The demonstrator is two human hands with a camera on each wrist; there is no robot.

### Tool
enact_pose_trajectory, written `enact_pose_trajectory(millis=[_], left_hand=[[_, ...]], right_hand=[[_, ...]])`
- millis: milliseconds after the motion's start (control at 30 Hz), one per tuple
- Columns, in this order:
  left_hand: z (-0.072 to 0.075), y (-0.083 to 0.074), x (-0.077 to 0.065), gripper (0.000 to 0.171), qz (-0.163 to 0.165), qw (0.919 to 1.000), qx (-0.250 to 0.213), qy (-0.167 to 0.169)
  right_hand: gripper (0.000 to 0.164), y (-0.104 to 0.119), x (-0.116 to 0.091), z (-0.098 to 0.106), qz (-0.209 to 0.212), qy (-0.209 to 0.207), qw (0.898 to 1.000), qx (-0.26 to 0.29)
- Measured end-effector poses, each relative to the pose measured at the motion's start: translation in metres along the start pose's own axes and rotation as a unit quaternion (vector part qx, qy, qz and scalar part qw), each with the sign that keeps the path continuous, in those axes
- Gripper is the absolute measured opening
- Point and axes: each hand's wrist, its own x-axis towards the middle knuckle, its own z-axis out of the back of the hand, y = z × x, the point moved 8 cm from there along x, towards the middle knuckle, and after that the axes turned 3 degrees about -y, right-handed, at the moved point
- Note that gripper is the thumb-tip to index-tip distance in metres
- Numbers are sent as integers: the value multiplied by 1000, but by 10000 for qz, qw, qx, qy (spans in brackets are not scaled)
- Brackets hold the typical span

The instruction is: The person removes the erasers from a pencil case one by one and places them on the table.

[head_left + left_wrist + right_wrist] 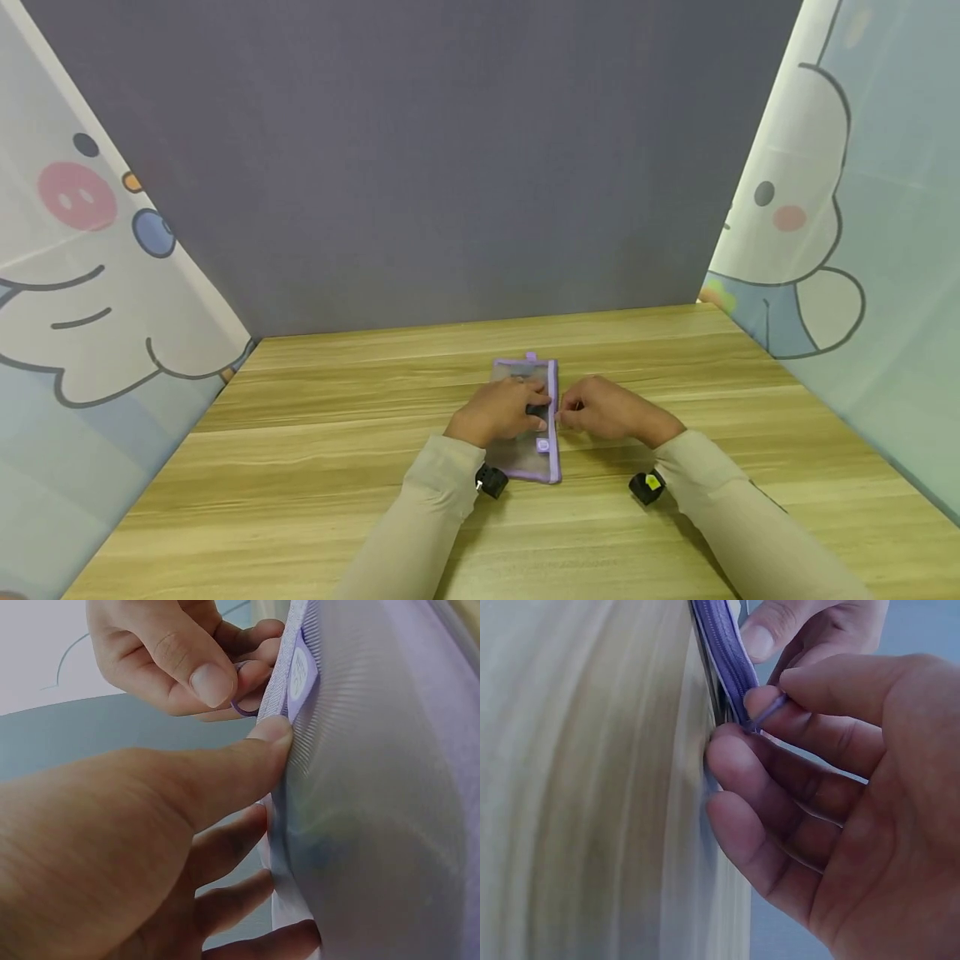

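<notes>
A flat mesh zip pouch [517, 457] with purple trim lies on the table, its zipper [724, 641] along the right side. My left hand [501, 410] lies over the pouch, with its thumb and fingertips pressing near the zipper edge. Just right of that edge, my right hand [603, 408] pinches a thin purple cord loop [771, 711], the zipper pull, between thumb and forefinger. A small purple label [301, 675] sticks out beside the zipper. Through the mesh, something dark and bluish [322, 847] shows faintly; its shape is blurred.
The wood-grain table [315, 467] extends around the pouch. Behind it stands a dark grey panel [420, 167], with cartoon-printed curtains [795, 208] at both sides. Black cameras [491, 481] are worn at both wrists.
</notes>
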Motion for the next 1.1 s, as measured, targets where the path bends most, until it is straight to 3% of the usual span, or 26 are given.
enact_pose_trajectory(millis=[667, 1100], left_hand=[[-3, 1, -2, 52, 7, 9999, -33, 100], [0, -6, -1, 50, 69, 9999, 88, -54]], right_hand=[[26, 11, -3, -4, 300, 396, 9984, 256], [27, -4, -8, 3, -261, 152, 9993, 197]])
